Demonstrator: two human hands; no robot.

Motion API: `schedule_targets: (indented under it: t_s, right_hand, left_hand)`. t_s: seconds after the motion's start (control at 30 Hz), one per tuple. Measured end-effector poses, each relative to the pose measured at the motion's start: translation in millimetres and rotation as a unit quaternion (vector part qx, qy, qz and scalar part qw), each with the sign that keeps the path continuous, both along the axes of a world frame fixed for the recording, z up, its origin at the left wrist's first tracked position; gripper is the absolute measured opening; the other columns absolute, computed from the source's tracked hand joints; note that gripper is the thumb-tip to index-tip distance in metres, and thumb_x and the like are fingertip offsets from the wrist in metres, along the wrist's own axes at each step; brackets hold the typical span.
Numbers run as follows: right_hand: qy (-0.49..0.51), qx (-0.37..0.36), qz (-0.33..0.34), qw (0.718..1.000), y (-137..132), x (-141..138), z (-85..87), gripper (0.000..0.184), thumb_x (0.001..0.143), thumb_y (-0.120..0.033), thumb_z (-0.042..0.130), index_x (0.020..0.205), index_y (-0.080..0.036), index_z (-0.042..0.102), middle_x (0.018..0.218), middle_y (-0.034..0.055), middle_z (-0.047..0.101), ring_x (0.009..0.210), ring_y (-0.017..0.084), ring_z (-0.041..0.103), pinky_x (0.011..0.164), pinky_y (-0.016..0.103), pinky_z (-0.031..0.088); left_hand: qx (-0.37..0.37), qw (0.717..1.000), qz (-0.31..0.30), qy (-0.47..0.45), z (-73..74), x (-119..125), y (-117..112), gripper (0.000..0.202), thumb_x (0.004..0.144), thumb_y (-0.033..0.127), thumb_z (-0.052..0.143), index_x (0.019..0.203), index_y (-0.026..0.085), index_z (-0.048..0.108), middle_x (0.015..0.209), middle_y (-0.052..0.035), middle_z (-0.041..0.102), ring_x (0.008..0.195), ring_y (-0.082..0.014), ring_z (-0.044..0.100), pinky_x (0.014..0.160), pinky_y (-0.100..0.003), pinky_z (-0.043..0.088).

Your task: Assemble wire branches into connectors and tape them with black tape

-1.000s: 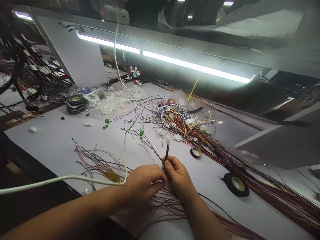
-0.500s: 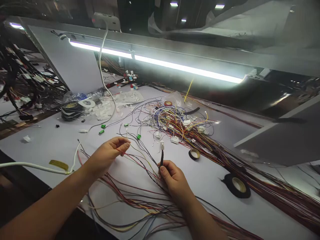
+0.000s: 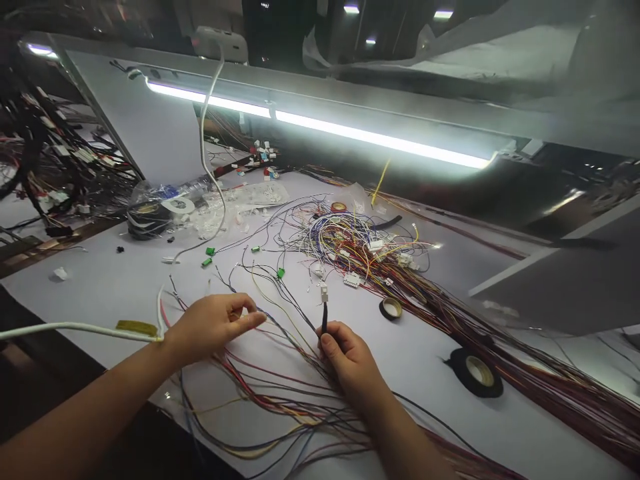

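My right hand (image 3: 347,353) is closed round a bundle of thin wires at a black-sleeved stub (image 3: 325,319). A white plug connector (image 3: 324,292) tops that stub and points away from me. From this grip, loose black, blue and yellow-green wires (image 3: 287,293) fan out to the left. My left hand (image 3: 220,323) hovers over those wires with thumb and forefinger apart, close to a blue wire (image 3: 273,317); I see nothing held in it. Beneath both hands, more red, black and yellow wires (image 3: 260,400) run across the white table (image 3: 420,413).
A tangled wire heap with white connectors (image 3: 353,280) lies behind. Black tape rolls (image 3: 477,373) rest at right, small green connectors (image 3: 281,273) ahead. Plastic bags (image 3: 200,210) sit back left. A white cable (image 3: 75,329) crosses near my left wrist; a lit tube (image 3: 380,139) spans the back.
My left hand has let go of the red wire it pinched and moved slightly down, its thumb and forefinger now apart. My right hand keeps its grip in nearly the same place.
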State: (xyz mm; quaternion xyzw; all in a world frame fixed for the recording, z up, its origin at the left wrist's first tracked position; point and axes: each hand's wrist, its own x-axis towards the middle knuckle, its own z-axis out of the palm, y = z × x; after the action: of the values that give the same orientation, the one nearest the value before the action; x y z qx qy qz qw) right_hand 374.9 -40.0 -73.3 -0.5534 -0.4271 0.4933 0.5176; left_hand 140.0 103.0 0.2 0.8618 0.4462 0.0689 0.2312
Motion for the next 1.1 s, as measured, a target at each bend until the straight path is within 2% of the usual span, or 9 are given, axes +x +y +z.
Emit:
schedule_targets:
  t_s: [0.13,0.3,0.43,0.57,0.67,0.8,0.87,0.97,1.1]
  right_hand:
    - [-0.002,0.0,-0.004,1.0,0,0,1.7,0.029,0.09,-0.045,0.054,0.099,-0.017,0.06,0.073,0.0,0.054,0.067,0.013,0.05,0.062,0.024,0.04]
    - [0.006,-0.003,0.005,1.0,1,1,1.8,0.029,0.091,-0.045,0.054,0.099,-0.017,0.06,0.072,-0.0006,0.053,0.065,0.012,0.048,0.06,0.024,0.038]
    - [0.013,0.003,0.018,1.0,0,2,1.4,0.028,0.091,-0.044,0.054,0.099,-0.018,0.06,0.073,-0.0007,0.053,0.064,0.011,0.047,0.059,0.024,0.037]
    - [0.036,0.019,0.01,0.999,-1,2,-0.4,0.027,0.092,-0.044,0.052,0.101,-0.019,0.058,0.077,0.0004,0.056,0.067,0.012,0.05,0.062,0.024,0.039]
    - [0.037,0.025,0.008,0.999,-1,2,-1.0,0.027,0.092,-0.044,0.053,0.1,-0.019,0.058,0.077,0.0002,0.056,0.068,0.012,0.05,0.063,0.024,0.039]
    - [0.04,0.029,0.002,0.999,-3,1,-1.0,0.026,0.092,-0.044,0.053,0.1,-0.02,0.058,0.077,-0.0001,0.056,0.068,0.012,0.05,0.063,0.025,0.039]
    - [0.037,0.032,0.0,0.999,-4,1,-1.3,0.025,0.092,-0.043,0.053,0.1,-0.02,0.058,0.078,0.0001,0.056,0.069,0.012,0.051,0.064,0.025,0.04]
    - [0.037,0.031,-0.002,0.999,-4,2,-1.9,0.025,0.093,-0.043,0.053,0.1,-0.02,0.058,0.079,0.0004,0.057,0.069,0.012,0.051,0.064,0.025,0.04]
    - [0.041,0.032,-0.004,0.999,-3,2,-2.9,0.025,0.092,-0.043,0.053,0.1,-0.019,0.058,0.078,0.0007,0.057,0.068,0.012,0.051,0.064,0.025,0.04]
  left_hand:
    - [0.073,0.995,-0.055,0.047,-20.8,-15,7,0.035,0.081,0.04,0.057,0.112,0.026,0.066,0.107,-0.0035,0.07,0.1,-0.0258,0.063,0.085,-0.034,0.044]
    - [0.136,0.991,-0.01,0.013,-27.7,-22,6,0.03,0.091,0.039,0.045,0.094,0.025,0.071,0.104,-0.0033,0.072,0.096,-0.0254,0.064,0.089,-0.039,0.045]
    - [0.192,0.968,-0.138,-0.082,-25.4,-14,-16,0.038,0.088,0.017,0.046,0.117,0.034,0.065,0.137,-0.0045,0.054,0.126,-0.0267,0.047,0.111,-0.053,0.021]
    - [-0.041,0.956,0.065,-0.284,-13.1,6,-21,0.028,0.085,0.03,0.058,0.112,0.025,0.065,0.11,-0.0086,0.064,0.099,-0.0229,0.059,0.088,-0.038,0.047]
    - [-0.287,0.864,0.136,-0.391,-8.0,26,-13,0.024,0.08,0.039,0.066,0.092,0.018,0.066,0.076,-0.0032,0.06,0.066,-0.0145,0.056,0.059,-0.025,0.047]
    - [-0.378,0.7,0.259,-0.547,-11.4,39,0,0.031,0.08,0.046,0.065,0.098,0.022,0.059,0.087,-0.002,0.058,0.061,-0.0105,0.055,0.047,-0.02,0.042]
    - [-0.416,0.651,0.295,-0.562,-15.1,39,3,0.028,0.081,0.041,0.066,0.098,0.02,0.059,0.095,-0.0046,0.058,0.066,-0.0112,0.059,0.048,-0.019,0.044]
    - [-0.445,0.685,0.255,-0.517,-21.1,37,3,0.025,0.08,0.031,0.069,0.099,0.018,0.061,0.112,-0.0089,0.059,0.068,-0.0104,0.06,0.046,-0.017,0.043]
    - [-0.491,0.735,0.174,-0.433,-28.9,39,-5,0.028,0.082,0.039,0.065,0.1,0.019,0.061,0.122,-0.0109,0.057,0.075,-0.0154,0.065,0.044,-0.019,0.041]
